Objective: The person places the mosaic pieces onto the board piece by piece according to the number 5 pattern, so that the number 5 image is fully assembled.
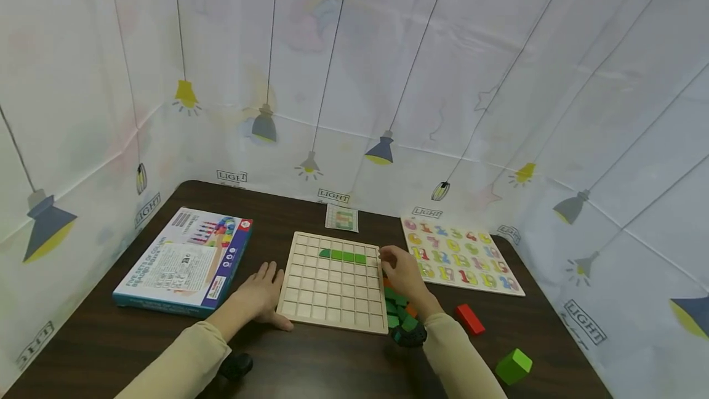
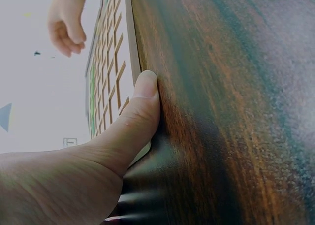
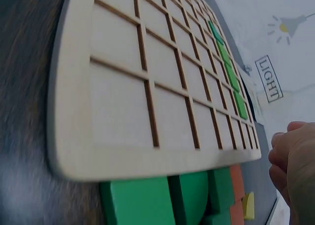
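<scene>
While the board (image 1: 333, 282) is steadied on the table by the flat left hand (image 1: 263, 294), green blocks (image 1: 342, 256) sit in its second row — the right hand (image 1: 400, 268), loosely curled and seemingly empty, hovers by the row's end; another piece must be fetched.

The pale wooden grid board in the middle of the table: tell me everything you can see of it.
The pale wooden grid board lies flat on the dark brown wooden table, its face cut by thin grooves into rows of square cells. A row of green pieces fills a few cells near its far edge; the rest are bare. The left hand rests at its left edge, thumb against the rim. The right hand is at its right edge, above a heap of green and orange blocks.
</scene>
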A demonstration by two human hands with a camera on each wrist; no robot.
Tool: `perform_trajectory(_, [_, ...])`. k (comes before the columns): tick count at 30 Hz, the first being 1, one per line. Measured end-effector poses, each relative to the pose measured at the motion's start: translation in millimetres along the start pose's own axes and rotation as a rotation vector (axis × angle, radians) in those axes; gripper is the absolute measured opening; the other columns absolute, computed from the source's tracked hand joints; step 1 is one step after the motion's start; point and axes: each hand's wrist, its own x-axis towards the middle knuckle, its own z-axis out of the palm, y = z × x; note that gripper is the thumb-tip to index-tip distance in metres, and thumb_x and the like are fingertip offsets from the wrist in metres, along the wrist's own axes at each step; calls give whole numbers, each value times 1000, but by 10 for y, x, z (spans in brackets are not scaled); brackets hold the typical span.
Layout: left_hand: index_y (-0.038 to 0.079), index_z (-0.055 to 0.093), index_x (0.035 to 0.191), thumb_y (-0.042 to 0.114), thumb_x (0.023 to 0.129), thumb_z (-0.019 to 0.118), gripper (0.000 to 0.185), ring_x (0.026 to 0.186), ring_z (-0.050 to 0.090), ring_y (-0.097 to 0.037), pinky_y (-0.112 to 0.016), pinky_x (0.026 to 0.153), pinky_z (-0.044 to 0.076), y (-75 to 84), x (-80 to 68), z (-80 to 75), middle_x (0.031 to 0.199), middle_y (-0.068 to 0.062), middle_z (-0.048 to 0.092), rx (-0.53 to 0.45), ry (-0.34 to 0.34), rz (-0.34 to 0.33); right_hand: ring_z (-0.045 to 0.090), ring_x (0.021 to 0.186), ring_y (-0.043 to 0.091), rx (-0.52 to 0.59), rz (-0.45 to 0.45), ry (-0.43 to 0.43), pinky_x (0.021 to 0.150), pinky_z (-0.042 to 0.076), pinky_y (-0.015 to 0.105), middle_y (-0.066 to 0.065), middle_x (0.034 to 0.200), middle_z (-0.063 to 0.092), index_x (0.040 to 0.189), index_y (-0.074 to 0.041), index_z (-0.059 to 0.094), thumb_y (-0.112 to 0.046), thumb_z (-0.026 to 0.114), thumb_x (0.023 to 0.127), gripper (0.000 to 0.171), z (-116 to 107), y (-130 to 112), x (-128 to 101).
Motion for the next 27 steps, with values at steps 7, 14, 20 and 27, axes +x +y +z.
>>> perform_trajectory(7, [-9, 28, 143, 62, 69, 73, 112, 138, 15, -44, -51, 109, 22, -9, 18, 20, 149, -31, 17, -2, 12, -5, 62, 86, 18, 10, 32, 9, 71, 51, 37, 8, 98, 66, 111, 0, 63, 1, 63, 88, 23, -104, 128, -102])
perform_trajectory(14, [-10, 28, 143, 63, 69, 73, 113, 138, 15, -45, -51, 108, 22, -11, 1, 46, 149, -32, 18, -7, 25, 14, 62, 86, 20, -27, 8, 27, 74, 51, 40, 8, 95, 67, 109, 1, 64, 2, 65, 86, 22, -200, 214, -236])
perform_trajectory(20, [-11, 28, 142, 62, 69, 73, 113, 137, 15, -46, -53, 108, 22, -25, -1, 50, 148, -33, 18, -9, 31, 21, 62, 87, 20, -63, 30, 22, 76, 51, 40, 8, 96, 65, 108, -2, 65, 3, 66, 85, 24, -260, 287, -375])
perform_trajectory(27, [-11, 29, 142, 61, 69, 73, 112, 137, 15, -47, -53, 108, 22, -25, 9, 46, 148, -34, 18, -19, 28, 28, 61, 81, 15, -76, 18, 41, 69, 52, 35, 4, 92, 66, 106, -3, 65, 5, 67, 83, 25, -327, 366, -563])
